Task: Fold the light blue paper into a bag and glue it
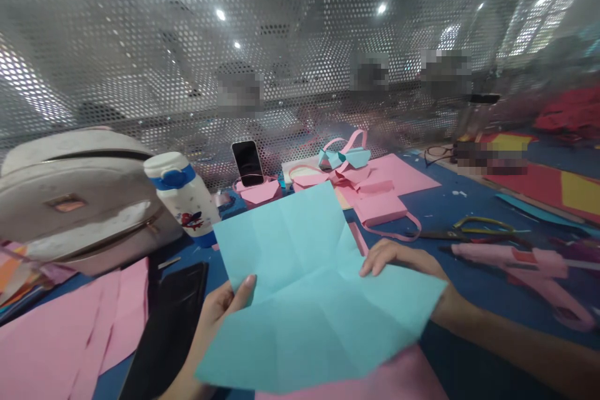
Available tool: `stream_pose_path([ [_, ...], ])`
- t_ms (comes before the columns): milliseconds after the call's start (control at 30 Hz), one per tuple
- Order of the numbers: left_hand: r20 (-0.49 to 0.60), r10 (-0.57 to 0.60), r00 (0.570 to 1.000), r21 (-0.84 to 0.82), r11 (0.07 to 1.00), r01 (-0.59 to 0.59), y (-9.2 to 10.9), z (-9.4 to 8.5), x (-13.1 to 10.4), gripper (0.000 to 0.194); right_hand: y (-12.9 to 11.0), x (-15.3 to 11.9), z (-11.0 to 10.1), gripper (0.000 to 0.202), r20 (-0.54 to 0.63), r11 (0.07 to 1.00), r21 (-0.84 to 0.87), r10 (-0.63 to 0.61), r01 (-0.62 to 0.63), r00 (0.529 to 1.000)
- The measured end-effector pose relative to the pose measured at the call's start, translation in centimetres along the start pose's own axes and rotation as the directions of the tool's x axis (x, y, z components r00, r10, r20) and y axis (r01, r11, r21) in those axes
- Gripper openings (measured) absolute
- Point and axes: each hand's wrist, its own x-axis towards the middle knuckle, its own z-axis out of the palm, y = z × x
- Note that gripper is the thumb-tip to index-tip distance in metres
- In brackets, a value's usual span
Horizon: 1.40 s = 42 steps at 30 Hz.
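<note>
here, the creased turquoise sheet (300,300) spans both hands above the table (225,262); the left hand (222,303) pinches its left edge, thumb on top; the right hand (398,262), fingers curled over the right edge, grips it, nearer the glue gun (529,262).

You've got fairly dim, grey light here, with small white lamps glaring through the perforated panel (290,31) and brighter windows at both sides. Soft shading on your paper (300,250); edges stretch and smear, and pixelated blocks hide patches.
</note>
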Motion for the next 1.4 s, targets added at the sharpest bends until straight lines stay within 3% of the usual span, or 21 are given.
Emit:
stream_pose_path([
  [233,-0.003,-0.024,1.000,-0.121,0.992,0.024,1.0,0.3,-0.6,0.047,-0.9,0.2,0.1,0.038,0.052,0.995,-0.081,-0.060,0.064,0.997],
  [567,0.037,-0.140,0.989,-0.252,0.957,0.145,0.2,0.0,-0.4,0.047,-0.2,0.5,-0.1,0.031,0.125,0.950,-0.217,-0.202,0.225,0.971],
  [767,0.023,-0.177,0.984,-0.339,0.924,0.174,0.9,0.2,-0.2,0.046,-0.3,0.3,-0.1,0.012,0.109,0.918,-0.350,-0.156,0.185,0.982],
  [1033,-0.048,-0.195,0.980,-0.371,0.914,0.163,1.8,0.7,-0.3,0.052,-0.3,0.4,0.0,0.019,0.123,0.904,-0.380,-0.159,0.194,0.980],
  [1233,0.007,-0.057,0.998,-0.221,0.974,0.057,0.3,0.1,0.2,0.048,-0.1,0.3,-0.4,0.024,0.138,0.953,-0.288,-0.057,0.095,0.989],
  [1333,0.069,0.002,0.998,-0.069,0.998,0.003,0.2,0.1,0.2,0.050,0.3,0.3,-0.3,0.022,0.030,0.989,-0.143,0.038,-0.033,0.999],
  [1400,0.110,0.024,0.994,0.018,0.999,-0.026,0.4,0.2,0.0,0.053,0.6,0.4,-0.1,0.036,-0.036,0.988,-0.013,0.151,-0.152,0.988],
])
